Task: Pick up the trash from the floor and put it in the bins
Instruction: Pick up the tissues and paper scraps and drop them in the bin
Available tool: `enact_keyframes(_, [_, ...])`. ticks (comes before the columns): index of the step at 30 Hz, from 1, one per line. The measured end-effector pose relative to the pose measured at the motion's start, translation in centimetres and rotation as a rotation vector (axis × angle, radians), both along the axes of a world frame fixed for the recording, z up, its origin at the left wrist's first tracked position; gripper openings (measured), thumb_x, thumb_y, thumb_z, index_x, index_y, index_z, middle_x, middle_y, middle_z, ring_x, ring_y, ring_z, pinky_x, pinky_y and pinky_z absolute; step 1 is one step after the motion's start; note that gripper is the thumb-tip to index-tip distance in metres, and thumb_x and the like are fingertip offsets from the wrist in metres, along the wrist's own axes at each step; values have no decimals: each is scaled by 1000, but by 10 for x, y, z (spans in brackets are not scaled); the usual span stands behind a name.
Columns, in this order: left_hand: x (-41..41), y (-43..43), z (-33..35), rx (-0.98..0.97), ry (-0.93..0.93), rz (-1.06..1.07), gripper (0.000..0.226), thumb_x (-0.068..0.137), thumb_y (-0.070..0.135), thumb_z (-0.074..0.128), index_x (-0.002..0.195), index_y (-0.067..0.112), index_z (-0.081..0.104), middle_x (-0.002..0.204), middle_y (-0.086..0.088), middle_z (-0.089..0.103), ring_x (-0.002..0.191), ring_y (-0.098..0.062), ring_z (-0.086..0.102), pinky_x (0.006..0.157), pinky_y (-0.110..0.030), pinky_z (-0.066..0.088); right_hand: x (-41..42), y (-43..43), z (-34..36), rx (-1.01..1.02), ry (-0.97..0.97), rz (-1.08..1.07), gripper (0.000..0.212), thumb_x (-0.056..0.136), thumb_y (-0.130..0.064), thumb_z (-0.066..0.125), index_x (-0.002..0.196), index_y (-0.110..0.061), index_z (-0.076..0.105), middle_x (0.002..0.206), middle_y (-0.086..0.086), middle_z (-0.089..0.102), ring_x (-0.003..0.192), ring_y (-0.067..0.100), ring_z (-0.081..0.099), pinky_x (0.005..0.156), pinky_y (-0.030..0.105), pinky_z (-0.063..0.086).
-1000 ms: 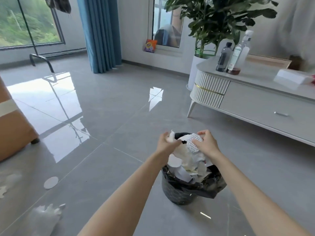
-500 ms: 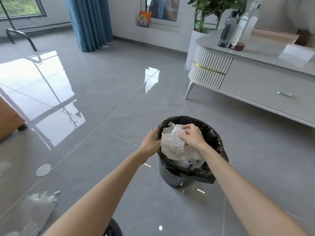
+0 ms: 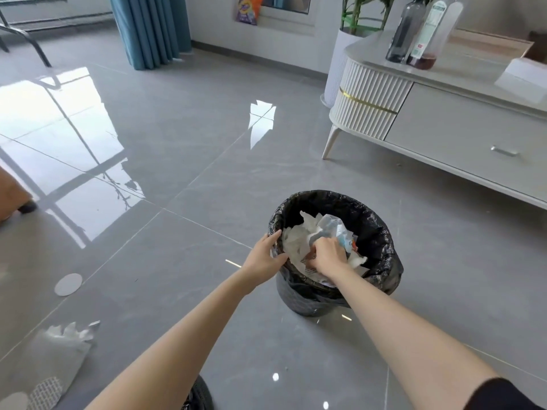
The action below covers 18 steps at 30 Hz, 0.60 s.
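Grey glossy floor (image 3: 177,173) tiles fill the head view, with a blue curtain (image 3: 151,28) at the far wall and a pale sideboard (image 3: 444,134) carrying bottles (image 3: 405,31) on the right. A bin (image 3: 381,232) with a black liner stands on the tiles just ahead of the person. It is partly filled with crumpled paper (image 3: 296,244).

The left hand (image 3: 263,257) holds the near-left rim of the bin, thumb at the lip and fingers along the outside. The right hand (image 3: 325,257) is down inside the bin, knuckles up, with its fingers curled into the paper. I judge this load is being pushed down and is about to be let go.

Trash not yet picked up lies well apart from the bin, off to the person's left. A crumpled bag (image 3: 59,350) sits nearest the person, its long axis running from the near-left corner up toward the right. A flat white disc (image 3: 68,284) lies just beyond it. Both are on the left hand's side, so that hand has the shorter reach; the right would have to cross the body. A dark round edge (image 3: 201,395) shows at the bottom; what it is cannot be told.
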<state>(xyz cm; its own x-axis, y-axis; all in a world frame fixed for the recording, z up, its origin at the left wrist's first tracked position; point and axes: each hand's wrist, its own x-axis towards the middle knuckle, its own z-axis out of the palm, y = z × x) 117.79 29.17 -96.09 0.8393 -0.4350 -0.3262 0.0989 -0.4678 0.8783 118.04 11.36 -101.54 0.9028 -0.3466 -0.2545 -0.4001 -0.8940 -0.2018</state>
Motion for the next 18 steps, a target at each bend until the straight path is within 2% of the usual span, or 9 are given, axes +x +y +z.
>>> enact_keyframes(2, [1,0,0,-8,17,28,60,94,20,52,148,26,26,152,-1,31,139,-22,32,112,-35,31,1,2,9,-74,16,50,24,82,-16,69,106,-14,68,139,13,42,135,32,31,99,42,45])
enact_keyframes(3, [1,0,0,-15,27,47,60,93,20,53,148,26,28,149,-4,37,136,-23,37,111,-35,33,2,2,17,-80,-1,71,25,82,-19,70,107,-15,68,139,13,38,133,31,31,98,40,45])
enact_keyframes(5, [1,0,2,-51,46,89,61,92,19,55,146,26,29,148,-4,39,133,-24,42,111,-38,36,0,2,35,-31,-77,78,29,79,-20,74,106,-18,63,130,11,41,118,28,45,83,37,49])
enact_keyframes(7, [0,0,5,-77,64,112,60,92,18,55,146,25,30,149,-3,36,134,-24,40,110,-42,37,-6,1,55,56,-153,81,32,76,-16,73,101,-21,53,113,6,51,91,21,56,63,30,46])
enact_keyframes(8, [0,0,7,-78,65,119,59,93,18,55,146,25,31,149,-3,36,135,-24,40,110,-43,37,-10,0,63,124,-170,94,31,76,-16,72,98,-22,51,102,4,56,82,19,57,60,29,45])
enact_keyframes(10, [1,3,10,-68,54,131,56,93,16,53,145,23,33,149,-4,37,136,-22,38,109,-43,37,-20,-2,79,282,-155,132,24,79,-23,72,94,-22,53,87,1,62,79,17,59,69,32,49])
enact_keyframes(13, [3,7,18,-47,47,150,54,93,16,51,145,21,35,146,-7,40,137,-17,36,108,-40,39,-37,0,98,373,-44,245,12,86,-28,66,96,-21,64,96,-4,67,90,11,60,83,27,50])
enact_keyframes(16, [1,11,28,-52,66,161,53,94,17,51,145,21,34,146,-11,39,137,-20,35,104,-38,39,-53,11,102,290,87,388,23,86,-32,64,105,-19,70,105,-6,69,95,11,62,79,19,47])
enact_keyframes(18, [-2,13,34,-46,71,161,54,94,18,52,145,20,33,147,-12,38,135,-21,37,101,-36,40,-63,19,94,171,144,448,25,86,-27,64,106,-14,68,104,1,69,95,18,62,74,21,46])
